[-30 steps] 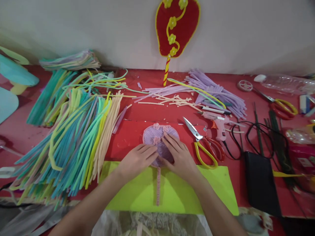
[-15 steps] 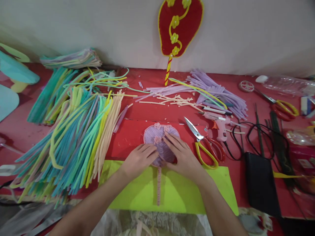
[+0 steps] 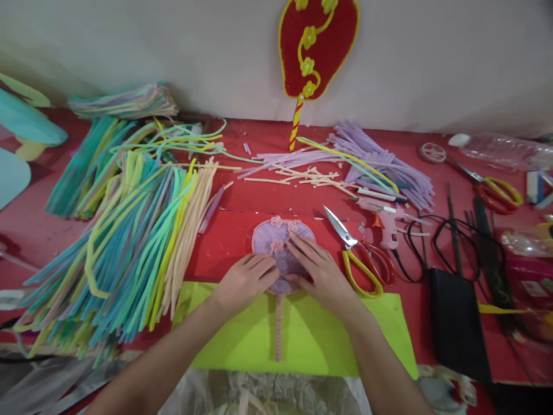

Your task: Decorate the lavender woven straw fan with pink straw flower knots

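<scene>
A round purple hand fan [image 3: 285,230] with pale pink flowers and a pink twisted handle [image 3: 279,331] lies flat in front of me. Its handle points toward me over a lime-green sheet [image 3: 319,346]. My left hand [image 3: 250,278] is bent over the fan's lower left rim, its fingers curled together there; the fingertips are partly hidden. On the fan's right side rests my right hand [image 3: 322,271], fingers stretched out and spread across the face, the index tip close to a pink flower. Just right of that hand are open scissors [image 3: 356,248] with yellow and red handles.
Bundles of coloured pipe cleaners [image 3: 125,248] cover the left side. Purple pipe cleaners [image 3: 380,161] lie at the back, near a pink glue gun [image 3: 389,222] with its black cord. A red fan [image 3: 319,52] leans on the wall. A black box [image 3: 458,328] sits at right.
Both hands stay on the purple fan, with only tiny finger shifts. The whole view has moved very slightly.
</scene>
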The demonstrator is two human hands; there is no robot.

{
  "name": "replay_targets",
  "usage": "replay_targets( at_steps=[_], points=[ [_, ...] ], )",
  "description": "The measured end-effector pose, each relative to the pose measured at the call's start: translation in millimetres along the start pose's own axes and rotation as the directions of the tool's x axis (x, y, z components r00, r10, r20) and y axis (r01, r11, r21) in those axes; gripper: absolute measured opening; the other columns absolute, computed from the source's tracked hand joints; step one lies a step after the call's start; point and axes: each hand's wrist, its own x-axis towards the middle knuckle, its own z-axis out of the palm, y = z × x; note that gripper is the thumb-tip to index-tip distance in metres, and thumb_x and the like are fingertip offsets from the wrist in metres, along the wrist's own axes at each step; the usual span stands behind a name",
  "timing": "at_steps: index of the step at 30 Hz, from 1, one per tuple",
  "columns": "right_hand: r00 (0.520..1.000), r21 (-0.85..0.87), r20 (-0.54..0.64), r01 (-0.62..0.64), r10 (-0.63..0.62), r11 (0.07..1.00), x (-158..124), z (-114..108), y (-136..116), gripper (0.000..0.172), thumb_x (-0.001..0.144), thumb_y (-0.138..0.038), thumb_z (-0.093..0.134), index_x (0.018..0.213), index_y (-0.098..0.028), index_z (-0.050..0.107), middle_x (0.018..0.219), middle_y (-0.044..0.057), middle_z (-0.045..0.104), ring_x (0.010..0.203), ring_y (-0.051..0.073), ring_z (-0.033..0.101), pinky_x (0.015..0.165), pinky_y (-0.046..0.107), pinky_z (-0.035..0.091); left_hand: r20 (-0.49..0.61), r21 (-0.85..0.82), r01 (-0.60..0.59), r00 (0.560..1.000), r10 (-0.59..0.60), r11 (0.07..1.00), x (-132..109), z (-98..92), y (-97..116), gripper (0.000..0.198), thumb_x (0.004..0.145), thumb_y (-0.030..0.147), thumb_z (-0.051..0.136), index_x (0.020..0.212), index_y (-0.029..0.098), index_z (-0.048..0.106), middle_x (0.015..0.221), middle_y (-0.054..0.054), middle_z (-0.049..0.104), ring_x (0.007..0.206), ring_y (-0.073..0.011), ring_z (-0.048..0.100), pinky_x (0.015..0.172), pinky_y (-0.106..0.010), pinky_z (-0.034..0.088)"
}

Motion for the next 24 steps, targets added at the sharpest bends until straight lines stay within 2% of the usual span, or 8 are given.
replay_targets(
  at_steps=[4, 9, 12, 17, 24],
  points=[
    [1.000, -0.020, 0.013, -0.004, 0.005, 1.000, 0.3, 0.7, 0.7, 0.059, 0.087, -0.030, 0.049, 0.141, -0.024, 0.026, 0.142, 0.008, 0.039, 0.131, 0.024, 0.035, 0.100, 0.045, 0.040, -0.001, -0.090, 0.065, 0.998, -0.065, 0.994, -1.4, 3.3, 2.7, 0.016, 0.089, 0.017, 0.043, 0.091, 0.016, 0.059, 0.089, -0.005, 0.060, 0.090, -0.0160, 0.056, 0.079, -0.029, 0.046],
    [1.000, -0.023, 0.027, -0.011, 0.011, 1.000, 0.7, 1.5, 2.1, 0.047, 0.092, -0.029, 0.036, 0.139, -0.022, 0.032, 0.142, 0.007, 0.038, 0.132, 0.021, 0.033, 0.101, 0.043, 0.040, -0.015, -0.162, 0.143, 0.989, -0.147, 0.976, -2.8, 9.8, 4.2, 0.013, 0.088, 0.018, 0.048, 0.085, 0.016, 0.060, 0.086, -0.004, 0.061, 0.087, -0.0148, 0.056, 0.079, -0.029, 0.044],
    [0.999, -0.011, 0.040, -0.018, 0.019, 1.000, 0.8, -0.1, 1.0, 0.046, 0.093, -0.029, 0.034, 0.139, -0.022, 0.032, 0.143, 0.007, 0.038, 0.133, 0.021, 0.033, 0.102, 0.043, 0.039, -0.007, -0.188, 0.165, 0.986, -0.169, 0.968, -2.4, 12.3, 3.8, 0.013, 0.088, 0.020, 0.049, 0.083, 0.017, 0.060, 0.086, -0.003, 0.062, 0.086, -0.0145, 0.056, 0.079, -0.029, 0.045],
    [0.999, -0.001, 0.042, -0.017, 0.017, 1.000, -0.3, -2.9, -1.8, 0.060, 0.086, -0.039, 0.048, 0.140, -0.019, 0.030, 0.144, 0.009, 0.035, 0.134, 0.024, 0.030, 0.102, 0.045, 0.038, -0.027, -0.162, 0.162, 0.985, -0.169, 0.973, 0.4, 12.3, 4.3, 0.013, 0.087, 0.019, 0.050, 0.078, 0.015, 0.058, 0.082, -0.003, 0.062, 0.083, -0.0151, 0.056, 0.077, -0.031, 0.046],
    [1.000, -0.005, 0.011, -0.010, 0.010, 1.000, -0.4, 0.7, -0.3, 0.055, 0.088, -0.031, 0.046, 0.139, -0.020, 0.031, 0.144, 0.008, 0.036, 0.133, 0.023, 0.032, 0.102, 0.044, 0.038, -0.026, -0.130, 0.144, 0.989, -0.148, 0.981, 0.7, 9.9, 4.4, 0.013, 0.087, 0.018, 0.049, 0.078, 0.015, 0.058, 0.082, -0.003, 0.061, 0.083, -0.0150, 0.055, 0.076, -0.030, 0.047]
  ],
)
